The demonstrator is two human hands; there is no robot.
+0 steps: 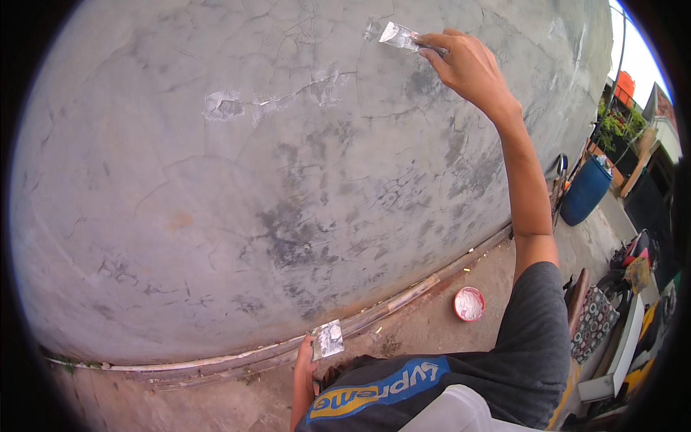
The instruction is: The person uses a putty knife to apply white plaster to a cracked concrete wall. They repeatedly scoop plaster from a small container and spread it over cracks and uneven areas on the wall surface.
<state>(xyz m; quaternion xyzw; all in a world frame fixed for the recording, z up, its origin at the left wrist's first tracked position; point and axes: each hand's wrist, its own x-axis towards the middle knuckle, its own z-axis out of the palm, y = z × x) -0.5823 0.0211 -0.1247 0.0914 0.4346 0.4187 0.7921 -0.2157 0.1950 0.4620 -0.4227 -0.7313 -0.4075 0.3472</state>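
Putty knife (397, 35) up high by the grey wall (180, 237); can't tell if it touches. Right hand (469, 70) pinches it. Left hand (305, 358) grips a white-smeared plate (329, 340), low down. Red tub (456, 308) of white paste (471, 305) sits on the ground (425, 331), right of plate.

Scraper (396, 36) handle (right hand (468, 66)) mostly hidden.
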